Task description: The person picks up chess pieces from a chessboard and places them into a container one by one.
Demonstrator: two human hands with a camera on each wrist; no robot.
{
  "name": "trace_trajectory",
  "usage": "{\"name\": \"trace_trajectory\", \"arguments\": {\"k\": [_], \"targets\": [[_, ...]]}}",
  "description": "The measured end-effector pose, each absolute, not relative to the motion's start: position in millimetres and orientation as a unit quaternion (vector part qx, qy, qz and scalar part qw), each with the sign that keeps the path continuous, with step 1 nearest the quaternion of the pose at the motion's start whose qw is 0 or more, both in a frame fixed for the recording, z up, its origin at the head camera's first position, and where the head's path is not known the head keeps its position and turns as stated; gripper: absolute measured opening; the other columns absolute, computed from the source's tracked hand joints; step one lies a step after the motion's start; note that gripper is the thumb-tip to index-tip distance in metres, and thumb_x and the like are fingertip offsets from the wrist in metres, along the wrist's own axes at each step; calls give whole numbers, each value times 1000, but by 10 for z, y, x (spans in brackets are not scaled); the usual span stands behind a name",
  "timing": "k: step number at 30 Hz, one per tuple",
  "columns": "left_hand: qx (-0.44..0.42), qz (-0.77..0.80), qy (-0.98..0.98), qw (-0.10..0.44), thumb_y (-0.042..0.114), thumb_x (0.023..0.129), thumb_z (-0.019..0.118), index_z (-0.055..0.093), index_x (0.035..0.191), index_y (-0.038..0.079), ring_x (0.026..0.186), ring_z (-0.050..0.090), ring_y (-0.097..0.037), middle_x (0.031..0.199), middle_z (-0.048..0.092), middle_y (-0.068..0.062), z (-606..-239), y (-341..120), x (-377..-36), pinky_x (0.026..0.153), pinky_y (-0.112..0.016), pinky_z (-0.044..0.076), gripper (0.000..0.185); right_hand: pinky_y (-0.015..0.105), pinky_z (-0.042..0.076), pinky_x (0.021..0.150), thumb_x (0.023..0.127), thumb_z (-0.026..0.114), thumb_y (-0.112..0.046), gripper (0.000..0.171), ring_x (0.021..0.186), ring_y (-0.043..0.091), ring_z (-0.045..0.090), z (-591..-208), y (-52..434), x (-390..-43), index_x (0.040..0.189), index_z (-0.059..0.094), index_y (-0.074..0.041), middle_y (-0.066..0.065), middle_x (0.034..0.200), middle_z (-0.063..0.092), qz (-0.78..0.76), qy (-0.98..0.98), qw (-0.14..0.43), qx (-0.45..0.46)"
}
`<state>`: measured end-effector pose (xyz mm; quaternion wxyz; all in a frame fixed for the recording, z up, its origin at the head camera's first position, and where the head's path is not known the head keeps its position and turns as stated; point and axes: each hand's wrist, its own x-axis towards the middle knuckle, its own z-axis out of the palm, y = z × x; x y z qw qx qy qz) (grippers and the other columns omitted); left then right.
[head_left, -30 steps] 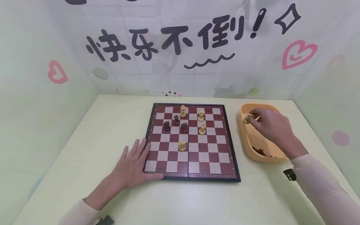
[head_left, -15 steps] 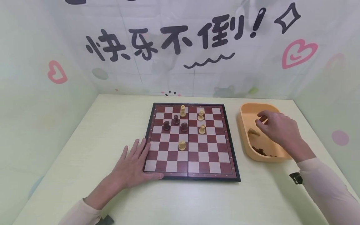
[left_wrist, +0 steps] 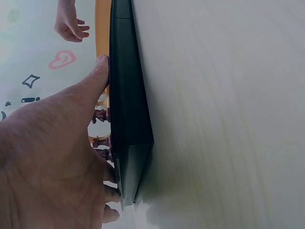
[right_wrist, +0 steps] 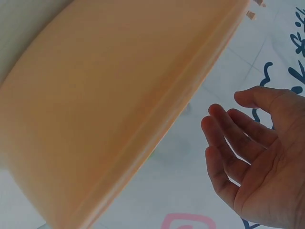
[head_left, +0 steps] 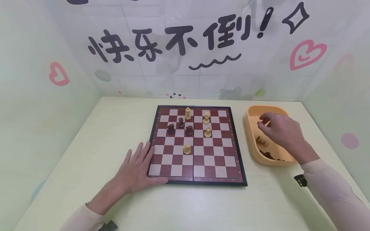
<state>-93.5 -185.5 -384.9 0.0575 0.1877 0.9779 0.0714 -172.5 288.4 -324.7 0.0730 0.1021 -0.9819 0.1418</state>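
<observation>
My left hand (head_left: 134,175) rests at the near left corner of a red-and-white chessboard (head_left: 214,160), fingers spread along its left side, thumb on the front edge. In the left wrist view it lies against the board's black side (left_wrist: 126,95). Light pieces, among them a knight (head_left: 187,149), and dark pieces, among them a knight (head_left: 189,130), stand on the squares. Over an orange bin (head_left: 271,164) hovers my right hand (head_left: 283,130), fingers loosely bent and holding nothing; the right wrist view shows its bare palm. Below it in the bin lies a light chess piece (head_left: 261,141).
Several dark chess pieces (head_left: 267,155) lie at the bin's near end, partly hidden by its wall. The bin stands right of the board on a pale table (head_left: 208,208). Printed sheets (head_left: 173,73) enclose the back and sides.
My right hand has let go of a light chess piece, which now lies in the bin. It drew back right, then moved slightly left. My left hand has stayed in place.
</observation>
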Motion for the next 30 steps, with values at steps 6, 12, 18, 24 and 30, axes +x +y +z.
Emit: {"name": "trace_trajectory", "arguments": {"k": [6, 12, 18, 24, 30], "targets": [[189, 67, 978, 58, 93, 78, 45, 30, 157, -4, 150, 15, -45, 163, 23, -25, -3841, -1854, -935, 116, -67, 14, 126, 36, 47, 46, 97, 63, -24, 24, 76, 25, 69, -3243, 2809, -1761, 108, 72, -4, 9, 94, 75, 139, -982, 69, 107], [186, 69, 978, 62, 92, 78, 46, 29, 157, -4, 151, 14, -44, 164, 22, -24, -3837, -1862, -938, 116, -66, 13, 126, 36, 47, 47, 97, 64, -23, 23, 75, 25, 68, -3226, 2766, -1787, 107, 72, -4, 10, 94, 75, 135, -982, 69, 113], [186, 65, 978, 62, 93, 78, 45, 29, 158, -4, 151, 13, -44, 164, 21, -24, -3842, -1869, -943, 116, -66, 13, 127, 42, 52, 56, 97, 65, -22, 22, 75, 25, 68, -3225, 2710, -1813, 105, 72, -2, 10, 92, 75, 139, -979, 71, 128], [185, 66, 978, 64, 93, 77, 46, 30, 157, -4, 151, 13, -44, 164, 22, -24, -3845, -1868, -943, 116, -66, 13, 126, 43, 53, 60, 97, 67, -22, 22, 75, 25, 68, -3233, 2619, -1827, 104, 72, -2, 10, 90, 75, 133, -979, 65, 138], [184, 66, 978, 67, 92, 77, 46, 29, 158, -4, 151, 13, -44, 164, 21, -24, -3846, -1865, -941, 117, -66, 13, 126, 34, 46, 49, 97, 64, -24, 22, 70, 20, 66, -3250, 2536, -1839, 105, 72, -5, 7, 93, 75, 130, -981, 58, 135]]}}
